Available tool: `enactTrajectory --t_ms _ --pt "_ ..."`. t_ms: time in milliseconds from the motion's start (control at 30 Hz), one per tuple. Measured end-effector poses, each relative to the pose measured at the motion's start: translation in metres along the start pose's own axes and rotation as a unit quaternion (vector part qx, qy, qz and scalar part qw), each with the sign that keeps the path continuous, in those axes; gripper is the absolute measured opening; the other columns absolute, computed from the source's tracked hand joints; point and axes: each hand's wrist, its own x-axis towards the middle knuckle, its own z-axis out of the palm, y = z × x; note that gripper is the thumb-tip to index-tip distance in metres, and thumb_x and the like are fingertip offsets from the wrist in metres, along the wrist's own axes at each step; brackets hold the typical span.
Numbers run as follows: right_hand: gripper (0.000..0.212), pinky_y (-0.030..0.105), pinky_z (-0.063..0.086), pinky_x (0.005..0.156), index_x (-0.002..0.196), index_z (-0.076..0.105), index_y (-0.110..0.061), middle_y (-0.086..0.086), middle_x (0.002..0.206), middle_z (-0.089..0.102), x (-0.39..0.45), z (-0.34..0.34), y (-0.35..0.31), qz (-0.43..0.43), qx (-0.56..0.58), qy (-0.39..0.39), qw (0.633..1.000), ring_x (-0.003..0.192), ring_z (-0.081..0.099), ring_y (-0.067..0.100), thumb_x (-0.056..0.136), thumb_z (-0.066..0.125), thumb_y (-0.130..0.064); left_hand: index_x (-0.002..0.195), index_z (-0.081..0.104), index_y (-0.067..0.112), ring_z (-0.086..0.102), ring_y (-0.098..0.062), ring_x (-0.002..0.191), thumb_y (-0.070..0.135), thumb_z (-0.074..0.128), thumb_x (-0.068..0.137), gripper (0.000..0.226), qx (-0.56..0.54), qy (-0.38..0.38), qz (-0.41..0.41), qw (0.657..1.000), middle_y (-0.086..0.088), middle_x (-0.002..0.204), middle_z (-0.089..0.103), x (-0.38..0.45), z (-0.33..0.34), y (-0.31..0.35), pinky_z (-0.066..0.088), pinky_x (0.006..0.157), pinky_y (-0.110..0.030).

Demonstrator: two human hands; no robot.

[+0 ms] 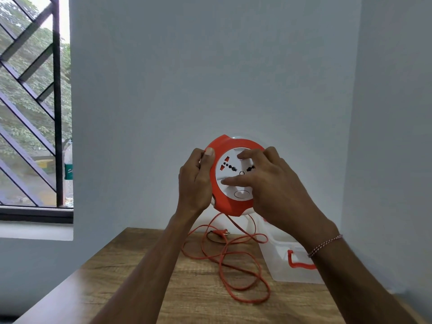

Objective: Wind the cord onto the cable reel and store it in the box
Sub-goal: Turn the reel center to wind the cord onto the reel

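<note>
A round orange and white cable reel point(228, 202) with sockets on its face is held up in front of the wall, above the table. My left hand point(195, 183) grips its left rim, thumb over the orange edge. My right hand point(273, 188) lies across the white face, its fingers curled onto the central disc. The orange cord point(236, 260) hangs from the reel's underside and lies in loose loops on the wooden table point(145, 284). Its plug point(222, 233) rests near the table's far edge. A clear plastic box point(289, 272) with an orange handle stands at the right.
The table stands in a corner of pale walls. A window with a dark metal grille point(35, 113) is at the left, with a plastic bottle point(68, 174) on its sill. The table's left and front edges are in view.
</note>
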Motion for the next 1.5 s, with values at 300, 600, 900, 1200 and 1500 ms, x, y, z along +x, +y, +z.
enactTrajectory --t_ms 300,600,900,1200,1500 --pt "0.059 0.037 0.052 0.076 0.132 0.054 -0.039 0.010 0.109 0.067 -0.002 0.010 0.002 0.073 0.026 0.110 0.991 0.092 0.060 0.026 0.077 0.064 -0.058 0.092 0.060 0.019 0.068 -0.021 0.070 0.039 0.042 0.101 0.028 -0.016 -0.001 -0.018 1.000 0.000 0.081 0.069 0.001 -0.001 0.000 0.058 0.059 -0.030" --pt "0.044 0.032 0.053 0.073 0.116 0.068 -0.021 0.007 0.101 0.072 0.000 0.005 0.003 0.048 0.074 0.168 0.982 0.087 0.060 0.022 0.083 0.066 -0.050 0.089 0.058 0.019 0.064 -0.029 0.071 0.038 0.041 0.101 0.028 -0.011 0.003 -0.022 1.000 -0.004 0.081 0.066 0.001 -0.001 0.005 0.058 0.062 -0.041" --pt "0.051 0.051 0.051 0.087 0.104 0.074 -0.029 0.011 0.135 0.057 -0.001 -0.001 0.002 -0.046 0.030 0.029 0.998 0.119 0.049 0.035 0.056 0.091 -0.022 0.088 0.057 0.028 0.065 -0.023 0.072 0.038 0.041 0.101 0.023 -0.006 0.001 -0.019 1.000 0.001 0.080 0.067 0.001 -0.002 0.005 0.059 0.063 -0.034" --pt "0.066 0.041 0.055 0.069 0.120 0.064 -0.039 0.012 0.110 0.064 -0.004 0.007 0.002 0.029 -0.019 0.064 0.997 0.095 0.058 0.031 0.059 0.086 -0.040 0.096 0.060 0.019 0.071 -0.017 0.072 0.040 0.042 0.100 0.028 0.003 -0.016 -0.015 1.000 0.002 0.085 0.070 0.002 -0.001 -0.001 0.062 0.064 -0.031" --pt "0.076 0.036 0.058 0.072 0.135 0.053 -0.031 0.001 0.102 0.074 0.000 0.009 0.002 0.120 0.033 0.110 0.986 0.085 0.069 0.022 0.078 0.039 -0.078 0.096 0.060 0.018 0.070 -0.018 0.071 0.040 0.043 0.100 0.029 0.002 -0.012 -0.013 1.000 0.002 0.083 0.070 0.002 -0.001 -0.002 0.062 0.063 -0.035"
